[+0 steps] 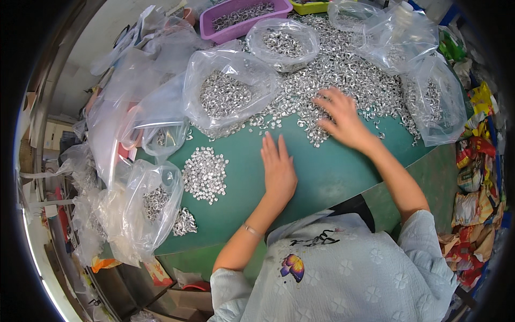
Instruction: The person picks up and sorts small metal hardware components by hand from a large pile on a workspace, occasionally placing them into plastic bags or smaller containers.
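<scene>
2 bare hands are shown above a green table (316,166), on which a broad heap (365,75) of small, curved, silvery metal pieces is spread along the far side. The right hand (343,121) is held palm down over the near edge of the heap, its fingers spread apart; whether a piece is pinched beneath them cannot be told. The left hand (280,172) is laid out flat, low over the bare table, its fingers extended and slightly parted, their tips pointed toward a few loose pieces; whether the palm is pressed to the surface cannot be told. To the left of this hand, a separate pile (205,174) of small, flat-looking pieces is seen, with a smaller cluster (185,221) placed nearer the table's edge, beside a clear bag (142,231). At the heap's left side, 2 open bags, 1 large (194,80) and 1 smaller (256,40), are partly filled with pieces. Beyond them a purple tub (228,35) is set, also containing pieces. At the far right, another bag (448,126) is positioned against the heap.
</scene>
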A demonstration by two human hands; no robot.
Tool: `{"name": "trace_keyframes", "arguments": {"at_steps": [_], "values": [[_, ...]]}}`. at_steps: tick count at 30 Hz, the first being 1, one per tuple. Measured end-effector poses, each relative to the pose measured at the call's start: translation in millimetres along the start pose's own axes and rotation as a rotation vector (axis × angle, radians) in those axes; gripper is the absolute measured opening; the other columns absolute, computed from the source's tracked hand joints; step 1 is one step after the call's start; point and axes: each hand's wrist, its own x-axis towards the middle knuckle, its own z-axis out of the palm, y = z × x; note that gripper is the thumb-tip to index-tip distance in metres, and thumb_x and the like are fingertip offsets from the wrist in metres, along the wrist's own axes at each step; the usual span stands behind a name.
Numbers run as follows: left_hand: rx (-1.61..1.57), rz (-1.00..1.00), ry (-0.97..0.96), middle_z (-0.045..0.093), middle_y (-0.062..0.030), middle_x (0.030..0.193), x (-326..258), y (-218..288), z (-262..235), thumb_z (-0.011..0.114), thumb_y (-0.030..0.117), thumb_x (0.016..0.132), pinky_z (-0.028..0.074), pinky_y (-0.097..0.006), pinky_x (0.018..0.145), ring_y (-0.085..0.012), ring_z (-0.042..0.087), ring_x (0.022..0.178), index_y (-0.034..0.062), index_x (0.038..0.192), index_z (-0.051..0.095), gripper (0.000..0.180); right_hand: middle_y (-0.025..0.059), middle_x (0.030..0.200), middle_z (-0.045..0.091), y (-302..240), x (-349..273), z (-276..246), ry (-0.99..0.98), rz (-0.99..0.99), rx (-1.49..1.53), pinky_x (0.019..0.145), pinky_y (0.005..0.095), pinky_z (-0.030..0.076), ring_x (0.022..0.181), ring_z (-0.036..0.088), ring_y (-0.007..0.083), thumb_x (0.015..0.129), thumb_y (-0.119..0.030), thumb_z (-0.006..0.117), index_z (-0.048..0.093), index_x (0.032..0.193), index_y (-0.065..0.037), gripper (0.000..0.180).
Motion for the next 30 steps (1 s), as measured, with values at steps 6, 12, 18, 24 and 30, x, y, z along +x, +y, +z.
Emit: {"name": "trace_keyframes", "arguments": {"at_steps": [6,12,18,24,30], "values": [[-0.134,0.133,-0.011,0.021,-0.0323,0.15,57.5,12.5,23.7,0.051,0.001,0.09,0.02,-0.055,0.115,-0.0495,0.019,0.141,-0.008,0.141,0.033,0.055,0.0193,0.148,0.032,-37.2,-41.5,8.5,-0.123,0.018,0.057,0.107,0.0567,0.03,0.139,0.025,0.0446,0.083,-0.028,0.071,0.052,0.134,-0.012,0.057],[-0.636,0.275,-0.205,0.034,-0.0267,0.145,29.7,29.9,3.3,0.051,-0.006,0.085,0.023,-0.048,0.115,-0.047,0.028,0.137,-0.0038,0.136,0.042,0.052,0.0122,0.131,0.052,-19.4,-48.5,-9.9,-0.074,-0.099,0.108,0.099,0.0463,0.041,0.124,0.047,0.0317,0.079,-0.009,0.068,0.06,0.113,-0.007,0.034],[-0.275,0.326,-0.097,0.045,-0.0159,0.139,36.0,37.8,-23.8,0.067,0.006,0.082,0.036,-0.046,0.104,-0.0362,0.044,0.126,0.0087,0.136,0.048,0.057,0.0132,0.11,0.061,19.0,-42.1,-17.4,0.176,0.198,0.281,0.087,0.0394,0.047,0.102,0.057,0.0322,0.081,0.002,0.064,0.062,0.106,-0.003,0.025],[-0.208,0.388,-0.054,0.056,-0.0116,0.119,30.2,19.0,3.4,0.066,0.0,0.078,0.041,-0.042,0.095,-0.0335,0.048,0.115,0.0063,0.104,0.064,0.027,0.0131,0.116,0.06,5.6,-48.9,-22.5,0.249,0.255,0.162,0.094,0.0408,0.043,0.108,0.055,0.0317,0.083,-0.002,0.065,0.063,0.11,-0.002,0.027],[-0.617,0.063,0.04,0.058,-0.0105,0.112,57.9,-1.5,-9.7,0.058,-0.01,0.083,0.048,-0.03,0.074,-0.0231,0.057,0.096,0.0031,0.099,0.065,0.022,0.0098,0.134,0.053,-38.2,-60.9,-18.0,-0.144,0.032,0.061,0.11,0.0489,0.031,0.136,0.038,0.032,0.082,-0.011,0.068,0.062,0.116,-0.008,0.035]]}}
